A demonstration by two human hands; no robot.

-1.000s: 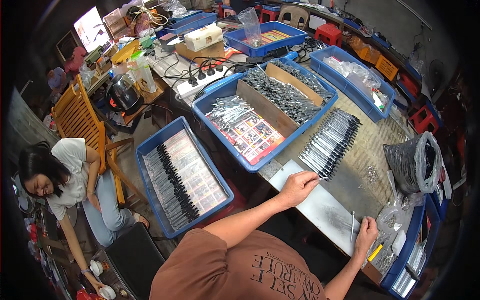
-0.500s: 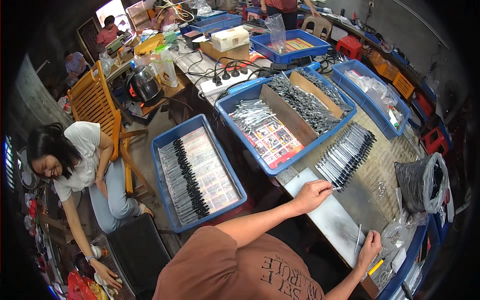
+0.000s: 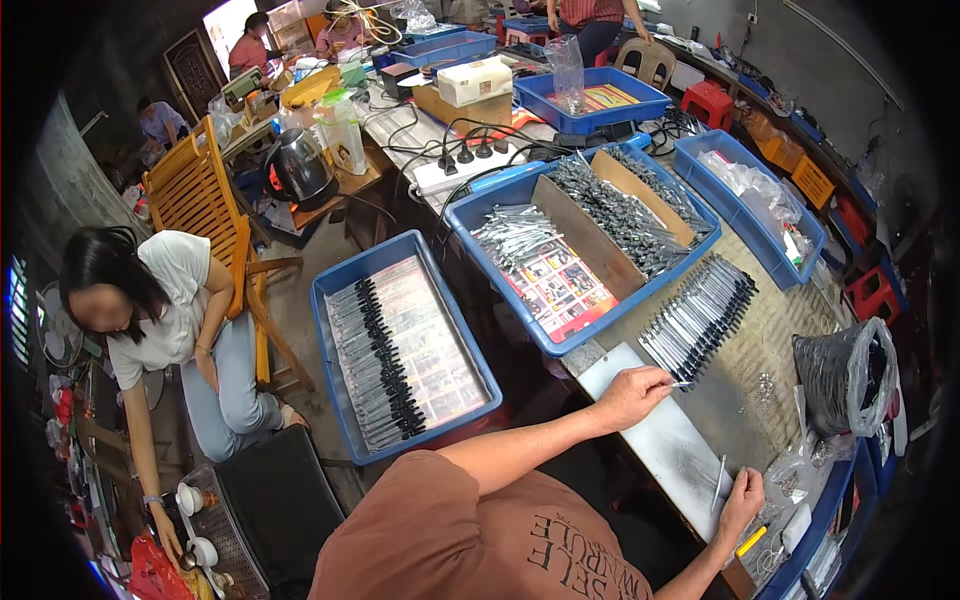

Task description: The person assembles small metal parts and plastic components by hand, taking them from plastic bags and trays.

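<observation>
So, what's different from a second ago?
The view has swung; the bench sits further right in it. The co-worker's hand has moved left off the white cup, toward the red bag. Unchanged: the left hand pinches a slim rod at the pen row; the right hand is by a silver tube.

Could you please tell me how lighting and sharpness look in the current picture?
Head view: the opening at upper left is washed out, and the corners go black; head view: the kettle shows sheen; head view: the left hand and right hand look fairly sharp.
</observation>
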